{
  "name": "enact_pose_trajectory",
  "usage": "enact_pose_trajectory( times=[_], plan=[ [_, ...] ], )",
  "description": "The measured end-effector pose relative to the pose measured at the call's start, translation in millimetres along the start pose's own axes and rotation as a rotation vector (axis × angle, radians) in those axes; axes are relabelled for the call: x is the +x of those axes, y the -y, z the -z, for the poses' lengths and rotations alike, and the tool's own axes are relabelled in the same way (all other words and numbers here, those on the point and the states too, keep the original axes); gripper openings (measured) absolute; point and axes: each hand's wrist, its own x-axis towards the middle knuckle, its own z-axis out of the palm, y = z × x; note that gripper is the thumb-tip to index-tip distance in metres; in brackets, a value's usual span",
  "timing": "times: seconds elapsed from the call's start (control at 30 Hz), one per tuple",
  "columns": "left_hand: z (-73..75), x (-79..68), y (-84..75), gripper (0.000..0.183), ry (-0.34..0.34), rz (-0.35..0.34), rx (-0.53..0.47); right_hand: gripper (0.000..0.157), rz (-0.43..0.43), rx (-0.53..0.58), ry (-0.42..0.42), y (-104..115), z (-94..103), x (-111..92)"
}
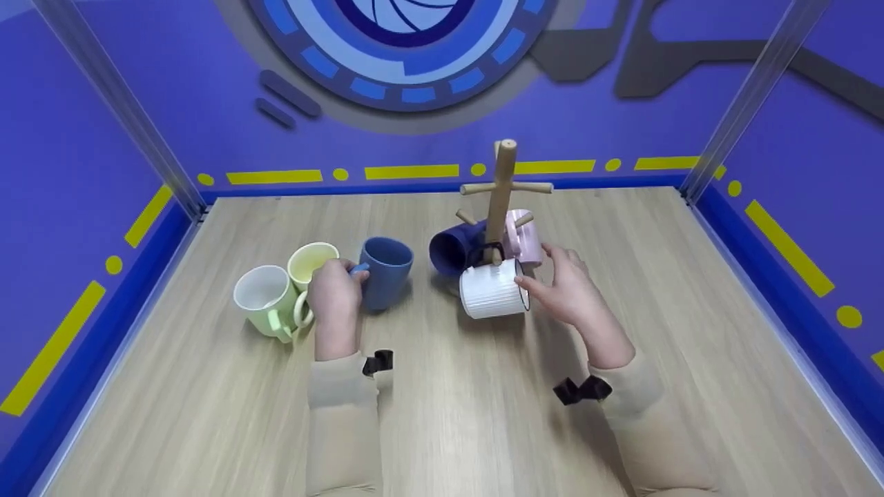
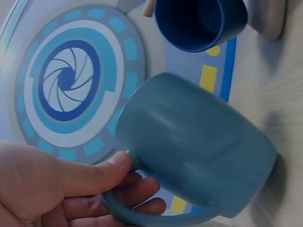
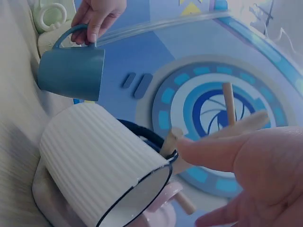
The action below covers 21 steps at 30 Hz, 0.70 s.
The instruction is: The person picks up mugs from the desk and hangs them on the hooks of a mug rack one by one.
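My left hand (image 1: 335, 293) grips the handle of a blue-grey mug (image 1: 388, 275), fingers through the loop and thumb on top, as the left wrist view shows. The mug stays close over the table, mouth up. My right hand (image 1: 570, 290) has its thumb at the dark rim of a white ribbed mug (image 1: 492, 290), fingers spread apart. That mug lies sideways, its dark handle on a low peg of the wooden mug tree (image 1: 502, 200). A navy mug (image 1: 452, 250) and a pink mug (image 1: 526, 238) are also on the tree's lower part, the pink one beside my right fingers.
Left of my left hand stand a pale green mug (image 1: 266, 300) and a pale yellow mug (image 1: 311, 261), close together. Upper pegs (image 1: 532, 187) stick out from the tree's post. Blue patterned walls (image 1: 387, 148) border the wooden table (image 1: 442, 414) at the back and sides.
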Motion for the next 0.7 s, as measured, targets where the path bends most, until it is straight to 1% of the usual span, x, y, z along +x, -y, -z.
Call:
enact_pose_trajectory(
  times=[0.07, 0.1, 0.17, 0.2, 0.23, 0.3, 0.37, 0.47, 0.57, 0.7],
  plan=[
    [4.7, -3.8, -3.8, 0.022, 0.004, -0.017, 0.001, 0.065, 0.149, 0.000, -0.142, 6.9, -5.1, -5.3],
    [7.5, -6.2, -6.2, 0.022, 0.007, -0.027, 0.001, 0.058, 0.243, 0.006, -0.204, 10.0, -8.1, -7.4],
    [13.4, -11.6, -11.3, 0.023, 0.017, -0.046, -0.003, 0.049, 0.431, 0.016, -0.287, 15.5, -14.6, -10.6],
    [16.6, -14.6, -14.0, 0.023, 0.026, -0.055, -0.006, 0.048, 0.519, 0.019, -0.309, 17.6, -17.8, -11.7],
    [19.7, -18.0, -16.9, 0.023, 0.037, -0.064, -0.007, 0.048, 0.591, 0.022, -0.311, 19.5, -20.8, -12.9],
    [25.7, -24.9, -22.6, 0.023, 0.059, -0.079, -0.010, 0.053, 0.695, 0.014, -0.289, 22.2, -26.5, -14.9],
    [31.2, -32.2, -28.3, 0.023, 0.087, -0.095, -0.005, 0.061, 0.744, 0.007, -0.241, 23.8, -31.9, -17.2],
    [37.3, -43.3, -35.9, 0.022, 0.133, -0.131, 0.013, 0.075, 0.765, -0.016, -0.163, 25.6, -39.8, -21.0],
    [40.5, -54.4, -44.0, 0.018, 0.173, -0.182, 0.034, 0.089, 0.766, -0.015, -0.081, 27.1, -48.0, -24.0],
    [39.2, -66.1, -53.8, 0.014, 0.204, -0.251, 0.060, 0.101, 0.748, 0.016, 0.009, 29.0, -59.9, -26.2]
  ],
)
